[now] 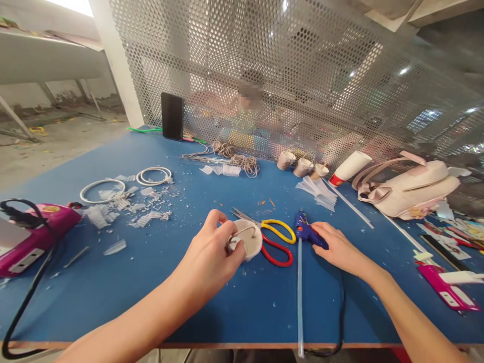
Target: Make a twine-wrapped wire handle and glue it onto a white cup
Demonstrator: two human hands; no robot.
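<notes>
My left hand (pixel 217 247) grips a small white round cup (pixel 252 243), tilted so its open side faces me, with a piece of twisted cord (pixel 242 232) across it. The fingers hide the cup's left side. My right hand (pixel 338 247) is closed around the handle of a blue hot glue gun (pixel 302 227), which lies on the table. A long clear glue stick (pixel 300 297) runs from the gun's rear toward the table's front edge. Between the hands lie scissors (pixel 278 257) with one yellow and one red handle loop, their blades partly behind the cup.
Several small cups (pixel 286 160), a paper cup stack (pixel 351 167) and a pink bag (pixel 412 189) line the back right. Twine (pixel 245 164) and a phone (pixel 172 116) are farther left. White rings (pixel 103 191), plastic scraps (pixel 100 216) and power strips (pixel 38 237) sit around.
</notes>
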